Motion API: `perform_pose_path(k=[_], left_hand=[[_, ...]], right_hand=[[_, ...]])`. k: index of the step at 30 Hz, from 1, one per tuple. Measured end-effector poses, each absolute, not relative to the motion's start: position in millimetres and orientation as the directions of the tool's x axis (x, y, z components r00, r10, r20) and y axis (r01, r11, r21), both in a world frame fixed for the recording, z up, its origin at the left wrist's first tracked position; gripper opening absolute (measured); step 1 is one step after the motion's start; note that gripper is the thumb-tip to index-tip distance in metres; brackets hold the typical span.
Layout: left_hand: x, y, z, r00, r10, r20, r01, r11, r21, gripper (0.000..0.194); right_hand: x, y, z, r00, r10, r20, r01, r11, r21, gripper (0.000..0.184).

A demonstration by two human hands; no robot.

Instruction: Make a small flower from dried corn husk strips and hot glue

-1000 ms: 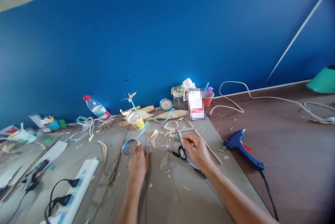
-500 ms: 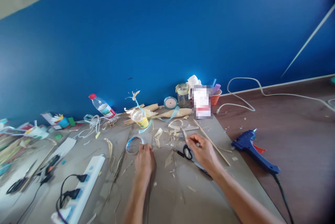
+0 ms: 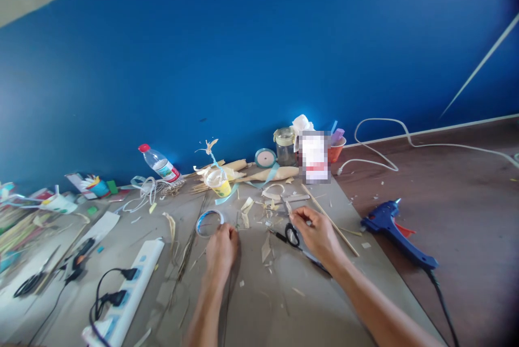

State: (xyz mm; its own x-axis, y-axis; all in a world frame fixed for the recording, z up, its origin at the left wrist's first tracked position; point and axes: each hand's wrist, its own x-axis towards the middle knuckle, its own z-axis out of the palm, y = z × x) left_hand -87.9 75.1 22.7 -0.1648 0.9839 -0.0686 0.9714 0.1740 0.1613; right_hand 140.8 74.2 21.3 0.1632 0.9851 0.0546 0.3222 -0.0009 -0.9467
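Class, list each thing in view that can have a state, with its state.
Left hand: curled, at the tape ring
Right hand: fingers bent, grip unclear
Scissors: open or shut unclear
Bottle: capped
Jar: lidded
Power strip: black plugs inserted
Glue gun: lying down
White cable: one end loose

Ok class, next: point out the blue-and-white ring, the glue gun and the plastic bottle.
Blue-and-white ring (image 3: 198,224), head view: left side of its band.
Glue gun (image 3: 411,249), head view: blue handle.
Plastic bottle (image 3: 167,171), head view: label.

Soft light, left edge blurred, pixelated patch
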Motion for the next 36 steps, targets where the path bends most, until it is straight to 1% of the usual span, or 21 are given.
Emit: perform_pose_path(k=[2,4,7,9,11,13,16,20,22,24,26,28,31,36], left_hand=[[-88.2,74.4,21.4,-0.163,0.985,-0.064,0.971,0.171,0.166,0.021],[-86.3,73.5,19.7,-0.157,0.986,-0.049,0.977,0.162,0.141,0.022],[-81.4,73.2,16.8,-0.093,0.996,0.011,0.991,0.091,0.097,0.038],[-78.3,74.2,16.0,-0.059,0.998,-0.003,0.996,0.060,0.060,0.044],[-76.3,75.3,16.8,-0.061,0.997,-0.048,0.998,0.062,0.017,0.041],[-75.9,76.0,19.1,-0.052,0.996,-0.071,0.999,0.053,0.007,0.036],[-78.0,75.6,22.2,-0.024,0.998,-0.064,0.996,0.030,0.084,0.029],[-83.9,75.0,19.6,-0.028,0.999,-0.031,0.980,0.033,0.197,0.016],[-86.4,75.6,16.0,-0.032,0.999,-0.001,0.969,0.031,0.245,0.015],[-87.8,77.1,12.7,-0.042,0.999,0.019,0.959,0.035,0.281,0.021],[-88.0,78.9,11.0,-0.044,0.999,0.005,0.959,0.041,0.279,0.033],[-87.2,80.6,11.4,-0.030,0.999,-0.045,0.969,0.040,0.243,0.039],[-85.3,81.6,14.8,-0.026,0.995,-0.095,0.977,0.045,0.211,0.038],[-84.4,80.9,16.8,-0.041,0.996,-0.081,0.963,0.061,0.262,0.030]], right_hand=[[140.9,74.4,21.5,0.165,0.985,0.049,0.323,-0.007,-0.947,0.024],[140.9,74.4,21.6,0.169,0.984,0.055,0.315,-0.001,-0.949,0.024],[140.9,74.2,22.3,0.170,0.984,0.060,0.303,0.006,-0.953,0.025],[141.0,73.9,23.6,0.175,0.983,0.060,0.299,0.006,-0.954,0.025],[141.2,73.7,25.1,0.180,0.982,0.061,0.290,0.006,-0.957,0.024],[141.2,73.7,26.2,0.180,0.982,0.056,0.280,0.003,-0.960,0.024],[141.2,74.0,25.9,0.177,0.983,0.049,0.271,-0.001,-0.962,0.023],[141.3,74.5,23.5,0.181,0.981,0.063,0.282,0.009,-0.959,0.023],[141.5,74.7,22.8,0.180,0.981,0.067,0.292,0.012,-0.956,0.023],[141.7,75.0,22.7,0.182,0.981,0.069,0.302,0.012,-0.953,0.023],[142.0,75.3,22.7,0.181,0.981,0.070,0.308,0.011,-0.951,0.024],[142.2,75.5,22.5,0.177,0.982,0.059,0.309,0.002,-0.951,0.024],[141.9,75.2,21.7,0.176,0.983,0.046,0.304,-0.010,-0.953,0.024],[141.0,74.9,21.3,0.174,0.984,0.044,0.293,-0.010,-0.956,0.024]])
